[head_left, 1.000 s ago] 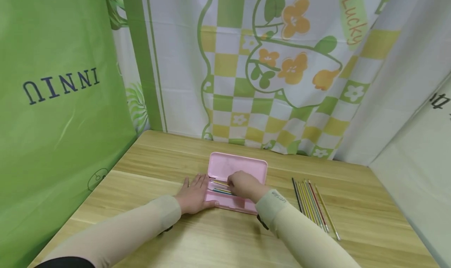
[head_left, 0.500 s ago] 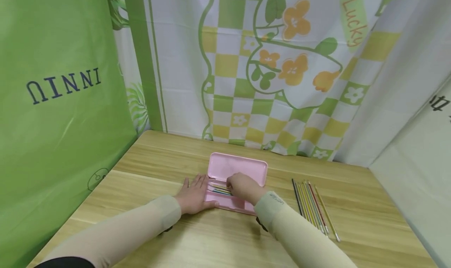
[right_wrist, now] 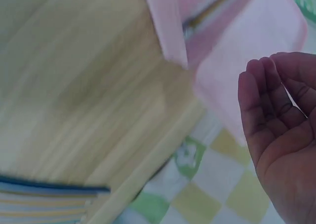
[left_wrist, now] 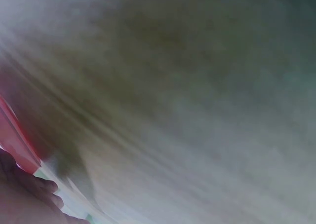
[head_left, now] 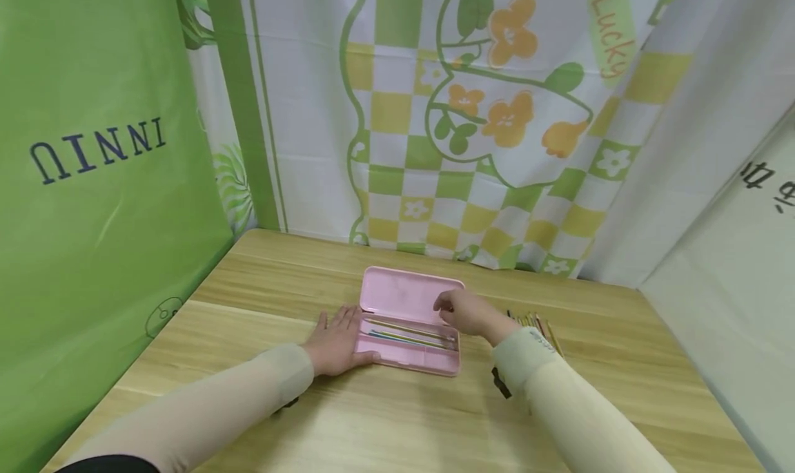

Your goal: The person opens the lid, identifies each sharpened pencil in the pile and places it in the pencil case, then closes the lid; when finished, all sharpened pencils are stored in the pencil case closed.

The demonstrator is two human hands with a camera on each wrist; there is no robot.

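Observation:
A pink pencil case (head_left: 406, 364) stands on the wooden table with its lid (head_left: 400, 293) raised. Several pencils (head_left: 413, 329) lie lengthwise in its back compartment. My left hand (head_left: 338, 343) is spread at the case's left end, thumb along the front corner. In the left wrist view only a few of its fingers (left_wrist: 47, 192) show beside the pink edge. My right hand (head_left: 472, 313) hovers over the case's right end, in front of the lid. The right wrist view shows its palm bare and its fingers (right_wrist: 254, 86) loosely bent, holding nothing.
To the right of the case, a row of several pencils (head_left: 539, 322) lies on the table (head_left: 279, 266), partly hidden by the right sleeve (head_left: 559, 383). Behind the table hangs a checked curtain (head_left: 397, 176), and a green sheet (head_left: 112, 252) hangs along the left side.
My right hand has come up out of the case and shifted right, uncovering the pencils inside. My left hand stays at the case's left end. The view has turned slightly.

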